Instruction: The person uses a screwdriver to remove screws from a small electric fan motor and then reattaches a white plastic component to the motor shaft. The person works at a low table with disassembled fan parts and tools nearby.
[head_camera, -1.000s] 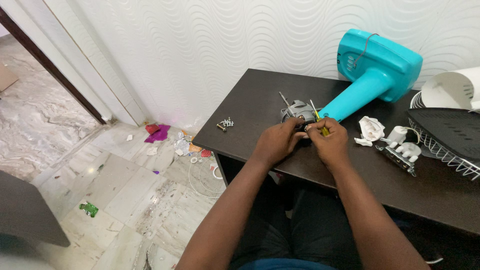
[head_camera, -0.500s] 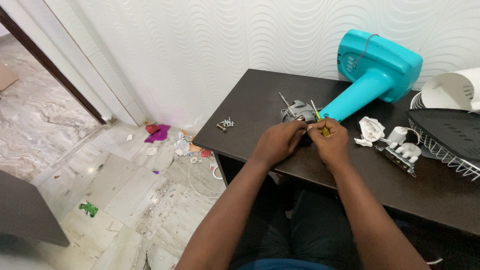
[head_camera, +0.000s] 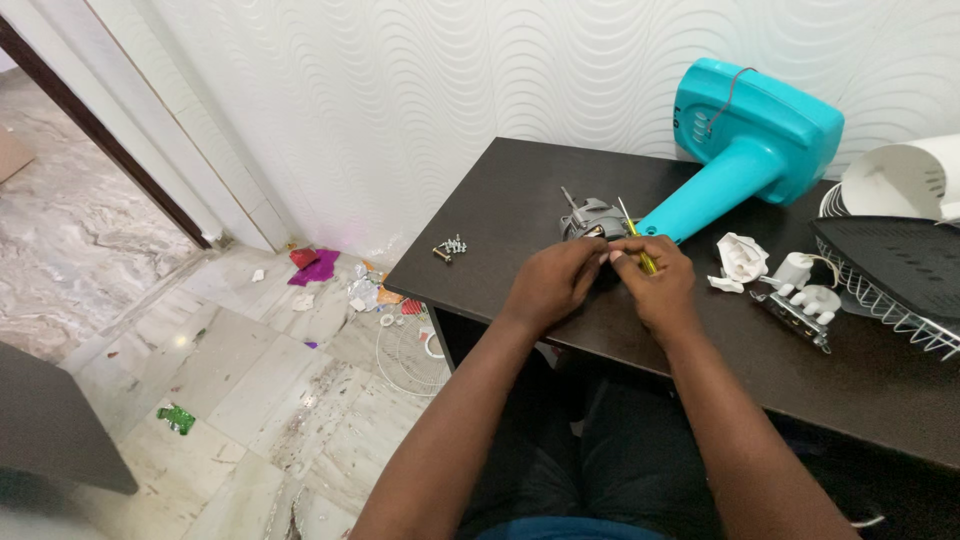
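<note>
Your left hand (head_camera: 548, 285) is closed around the near side of a small grey motor (head_camera: 590, 218) that sits on the dark tabletop (head_camera: 520, 200), close to its front edge and just in front of you; your fingers hide the lower part of it, and a thin metal shaft sticks up from its top toward the wall. Your right hand (head_camera: 660, 285) has its grip shut on a yellow-handled screwdriver (head_camera: 637, 240), whose shank points up and away from you beside the motor; the tip is too small to place exactly. The two hands touch each other over the motor. Right behind the motor lies a turquoise fan stand (head_camera: 750, 140), its neck slanting down to the motor and its broad base tipped up against the white wavy wall. To your right, a wire fan guard (head_camera: 900, 300) lies like a shallow basket with a dark flat piece (head_camera: 890, 255) resting in it, and a white curved plastic cover (head_camera: 900, 180) sits behind it. Between the guard and your right hand lie white plastic parts (head_camera: 742, 258) and a switch block with white buttons (head_camera: 805, 300). To your left, a little heap of screws (head_camera: 450, 246) lies well apart from the motor. On the floor below, scraps of coloured wrapper, magenta and red (head_camera: 318, 266), lie against the wall, and a green scrap (head_camera: 177, 418) lies farther out.
</note>
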